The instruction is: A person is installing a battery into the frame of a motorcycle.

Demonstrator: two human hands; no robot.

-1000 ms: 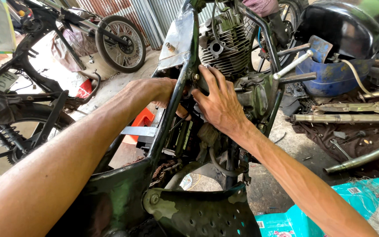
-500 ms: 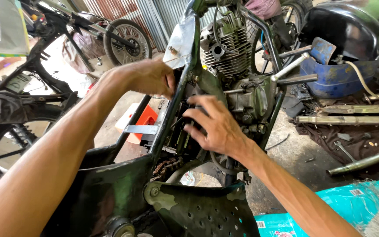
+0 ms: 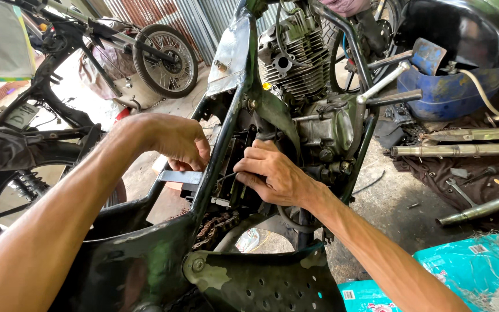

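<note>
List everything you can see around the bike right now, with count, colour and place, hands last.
motorcycle frame: one, dark green, centre
engine: one, grey metal, upper centre
drive chain: one, rusty, below the frame
second motorcycle: one, black, upper left
blue tub: one, upper right
exhaust pipes: two, dull metal, right
wrench: one, grey, on the dark cloth at right
teal sack: one, lower right
left hand: on the frame's left side
right hand: inside the frame, fingers pinching a thin tool
</note>
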